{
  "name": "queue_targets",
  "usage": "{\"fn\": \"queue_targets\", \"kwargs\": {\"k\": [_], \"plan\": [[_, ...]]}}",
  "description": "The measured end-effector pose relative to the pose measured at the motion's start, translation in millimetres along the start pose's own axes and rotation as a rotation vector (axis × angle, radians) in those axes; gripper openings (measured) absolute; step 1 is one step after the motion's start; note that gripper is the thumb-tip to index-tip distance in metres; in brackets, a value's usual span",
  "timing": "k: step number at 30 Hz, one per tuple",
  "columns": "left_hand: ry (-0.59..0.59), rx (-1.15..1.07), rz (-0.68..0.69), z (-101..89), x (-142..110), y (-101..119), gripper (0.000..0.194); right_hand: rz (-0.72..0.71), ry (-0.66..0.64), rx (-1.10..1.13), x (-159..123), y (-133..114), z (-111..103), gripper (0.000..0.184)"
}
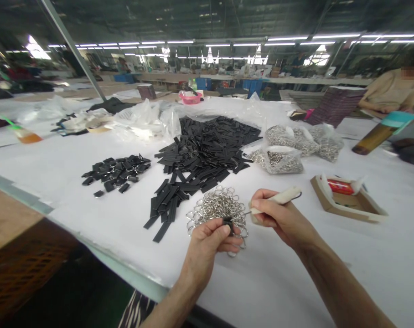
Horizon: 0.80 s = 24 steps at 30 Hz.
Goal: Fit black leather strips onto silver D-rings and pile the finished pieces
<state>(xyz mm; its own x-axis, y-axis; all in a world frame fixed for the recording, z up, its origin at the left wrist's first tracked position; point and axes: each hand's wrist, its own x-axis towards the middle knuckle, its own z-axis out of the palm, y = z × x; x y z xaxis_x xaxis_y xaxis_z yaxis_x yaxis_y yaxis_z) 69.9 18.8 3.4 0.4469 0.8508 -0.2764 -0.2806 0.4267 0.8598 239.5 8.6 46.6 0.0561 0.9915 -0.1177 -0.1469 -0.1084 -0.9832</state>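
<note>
My left hand pinches a small folded black strap piece between thumb and fingers, over a pile of silver metal rings. In my right hand is a pale-handled tool, its thin tip pointing left at the strap piece. Whether the tip touches the strap, I cannot tell. Beyond the rings spreads a large heap of flat black strap pieces. Farther left lies a smaller pile of folded black straps with metal rings.
Clear bags of metal rings sit right of the heap. A cardboard tray holding a red item is near my right arm. A blue-lidded bottle lies tilted at right, near another person. Plastic bags are behind.
</note>
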Motion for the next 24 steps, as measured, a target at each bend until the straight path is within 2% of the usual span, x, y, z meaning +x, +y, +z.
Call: {"fn": "queue_targets", "kwargs": {"k": [17,24], "plan": [[-0.013,0.003,-0.021,-1.9,1,-3,0.009,0.048,-0.022,-0.088,2,8,2,0.017],[-0.005,0.052,-0.042,0.4,-3,-1,0.014,0.05,-0.042,-0.122,4,10,-2,0.015]]}}
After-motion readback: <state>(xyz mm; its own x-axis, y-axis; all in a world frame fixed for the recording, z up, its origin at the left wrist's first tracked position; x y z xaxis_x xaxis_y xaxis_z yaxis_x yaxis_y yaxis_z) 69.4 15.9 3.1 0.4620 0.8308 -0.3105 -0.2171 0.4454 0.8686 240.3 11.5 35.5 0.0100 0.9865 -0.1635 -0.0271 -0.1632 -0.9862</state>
